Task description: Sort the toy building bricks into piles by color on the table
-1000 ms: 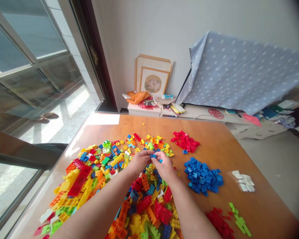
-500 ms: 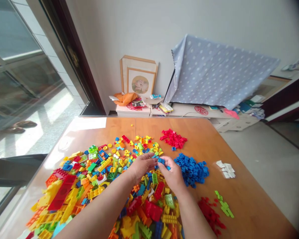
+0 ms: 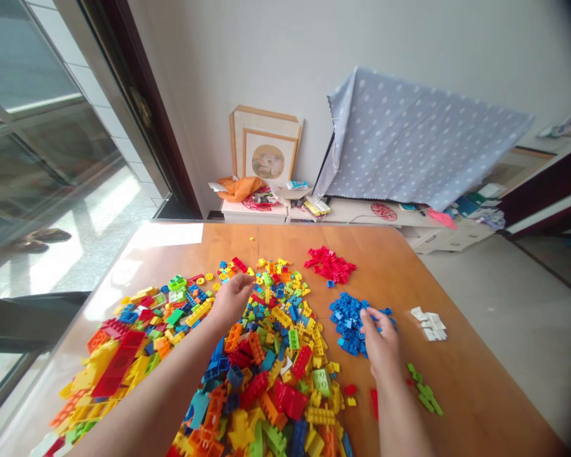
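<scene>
Over the back of the large mixed pile of toy building bricks [image 3: 266, 368], my left hand [image 3: 233, 297] has its fingertips drawn together among small pieces. Whatever it pinches, if anything, is too small to make out. My right hand [image 3: 381, 336] hangs at the right side of the blue brick heap [image 3: 349, 317], covering part of it. Its thumb and fingers are slightly apart, and no brick shows clearly between them. Behind the blue heap lies a heap of small red bricks [image 3: 330, 263], with a single blue brick [image 3: 330, 284] at its front edge.
White bricks [image 3: 429, 324] and light green bricks [image 3: 424, 390] lie in small groups on the right of the wooden table [image 3: 476, 374]. My right forearm hides most of another red group [image 3: 374, 403]. A white sheet [image 3: 176, 233] rests at the back left corner.
My hands have moved apart. The right one went right to the blue heap from the middle, where it held blue bricks. The left one moved left and back over the mixed pile.
</scene>
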Demonstrator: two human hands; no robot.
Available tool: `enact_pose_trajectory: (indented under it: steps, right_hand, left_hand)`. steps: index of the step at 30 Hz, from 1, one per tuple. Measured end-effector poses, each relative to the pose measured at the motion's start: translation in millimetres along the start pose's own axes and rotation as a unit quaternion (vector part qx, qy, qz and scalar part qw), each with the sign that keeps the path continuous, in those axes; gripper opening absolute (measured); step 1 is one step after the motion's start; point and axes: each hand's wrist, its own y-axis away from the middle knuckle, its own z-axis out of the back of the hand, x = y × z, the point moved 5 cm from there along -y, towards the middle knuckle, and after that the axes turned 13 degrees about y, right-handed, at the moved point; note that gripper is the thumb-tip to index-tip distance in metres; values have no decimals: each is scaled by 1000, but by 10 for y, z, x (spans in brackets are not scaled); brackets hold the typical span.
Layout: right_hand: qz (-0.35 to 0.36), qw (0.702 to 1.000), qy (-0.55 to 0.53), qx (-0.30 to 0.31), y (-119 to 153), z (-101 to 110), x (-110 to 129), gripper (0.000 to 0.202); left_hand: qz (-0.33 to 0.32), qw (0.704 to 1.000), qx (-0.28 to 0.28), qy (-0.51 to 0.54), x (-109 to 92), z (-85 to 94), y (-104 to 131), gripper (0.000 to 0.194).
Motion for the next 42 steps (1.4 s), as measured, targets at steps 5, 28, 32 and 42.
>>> enact_pose_trajectory:
  steps: [5, 28, 32, 42]
  right_hand:
    - [-122, 912, -342, 191, 204, -241, 270, 52]
    - [88, 924, -82, 362, 733, -1431, 1108, 21]
    - [263, 893, 134, 341, 913, -1736, 1314, 18]
    - [402, 753, 408, 325, 1235, -2132, 1539, 23]
  left_hand:
    - [-47, 983, 54, -169, 9, 86, 111, 28]
    - [-43, 854, 138, -500, -117, 362, 432, 21]
    - [-32, 848, 120, -515, -147, 358, 416, 21]
    - [-88, 874, 135, -458, -111, 298, 506, 21]
